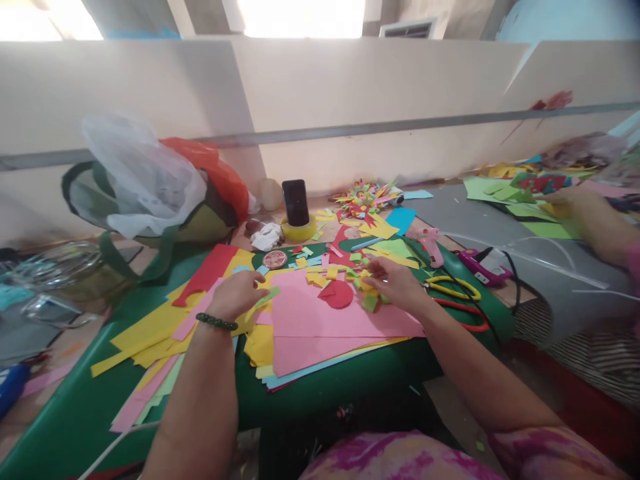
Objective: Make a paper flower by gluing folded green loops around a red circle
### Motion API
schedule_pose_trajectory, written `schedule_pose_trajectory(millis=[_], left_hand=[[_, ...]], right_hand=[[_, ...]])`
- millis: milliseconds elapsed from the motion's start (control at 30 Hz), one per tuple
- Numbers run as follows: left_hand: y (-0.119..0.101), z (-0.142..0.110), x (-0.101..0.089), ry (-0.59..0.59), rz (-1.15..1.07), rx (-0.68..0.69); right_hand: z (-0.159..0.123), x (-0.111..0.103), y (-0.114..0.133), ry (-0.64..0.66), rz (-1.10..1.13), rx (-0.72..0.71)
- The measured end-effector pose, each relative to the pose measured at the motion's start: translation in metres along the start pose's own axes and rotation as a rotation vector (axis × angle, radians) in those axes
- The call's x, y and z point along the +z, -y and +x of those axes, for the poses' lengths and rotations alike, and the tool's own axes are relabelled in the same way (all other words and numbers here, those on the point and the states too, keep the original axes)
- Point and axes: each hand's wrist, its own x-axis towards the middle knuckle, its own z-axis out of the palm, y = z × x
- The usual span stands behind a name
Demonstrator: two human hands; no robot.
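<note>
My left hand (236,293), with a dark green bead bracelet on the wrist, has its fingers bent together at the end of a green paper strip (269,296). Over the right part of the pink sheets (320,333), my right hand (397,283) closes its fingertips on a small bunch of yellow and green paper pieces (369,290). Part of this bunch is hidden by the fingers. A red paper circle (340,294) lies on the pink sheet between both hands. Small yellow paper bits (317,278) lie by its upper edge.
A pink glue gun (432,247) and scissors with yellow handles (457,288) lie right. Behind, a phone (296,202) stands on a yellow tape roll (299,229) near a paper-strip ball (365,199). Bags (150,180) stand left. Another person's hand (580,203) is far right.
</note>
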Motion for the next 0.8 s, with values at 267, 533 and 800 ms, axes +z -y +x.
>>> schedule_pose_trajectory(millis=[267,533,800], left_hand=[[-0.002,0.012,0.012,0.149,0.094,0.053],[-0.007,0.011,0.008,0.172,0.013,0.065],[-0.026,0.000,0.003,-0.036,-0.542,0.178]], right_hand=[[-0.021,-0.031,0.014,-0.273,-0.209,-0.182],[-0.054,-0.067,0.004,-0.324,-0.221,-0.091],[-0.069,-0.057,0.024,-0.197,-0.040,-0.037]])
